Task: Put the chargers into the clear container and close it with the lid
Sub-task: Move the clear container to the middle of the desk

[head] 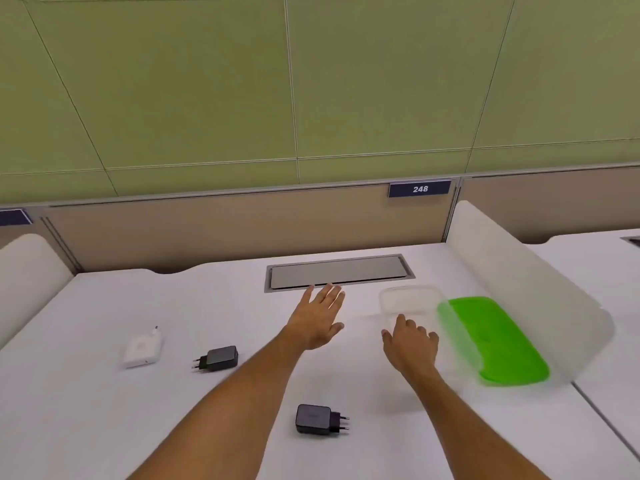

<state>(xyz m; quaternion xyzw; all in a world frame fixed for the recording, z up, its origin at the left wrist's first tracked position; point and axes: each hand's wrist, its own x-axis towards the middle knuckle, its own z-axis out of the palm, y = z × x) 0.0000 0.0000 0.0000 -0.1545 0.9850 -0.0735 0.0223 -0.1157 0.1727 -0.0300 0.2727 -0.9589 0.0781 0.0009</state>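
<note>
Nearest on desk: black charger [314, 419], prongs pointing right; both hands' grip released.

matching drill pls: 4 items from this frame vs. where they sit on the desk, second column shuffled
Items:
1. white charger
2. green lid
3. clear container
4. black charger with prongs pointing right

Places:
A. against the right divider
B. nearest the camera, between the forearms
C. far left
D. just beyond the right hand, left of the lid

Pairs: 1-C, 2-A, 3-D, 4-B
</note>
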